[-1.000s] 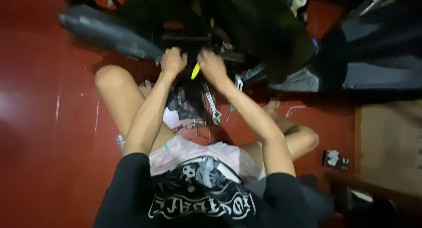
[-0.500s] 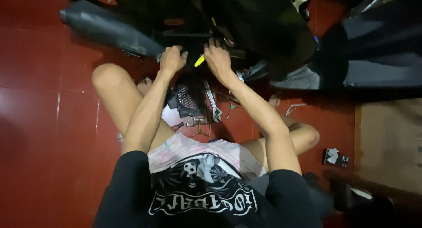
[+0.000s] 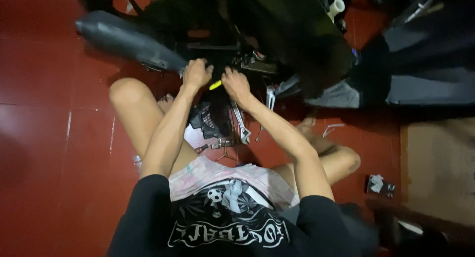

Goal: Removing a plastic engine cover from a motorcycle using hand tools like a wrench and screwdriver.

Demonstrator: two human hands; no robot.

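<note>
There is a single view, from a camera worn on the person's head. It looks steeply down along the chest and both outstretched arms to the left hand (image 3: 196, 73) and right hand (image 3: 236, 83), which sit near the upper middle of the frame. It stands close: the black shirt (image 3: 222, 222) fills the bottom edge, the motorcycle (image 3: 277, 39) crosses the top, and the red tiled floor (image 3: 44, 138) runs to the left edge.

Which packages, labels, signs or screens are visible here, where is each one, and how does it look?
Small packet: on the red floor at the right, near the person's knee; flat, dark with white patches.
Cardboard sheet: far right on the floor; flat, plain brown.
No signs or screens are visible.
</note>
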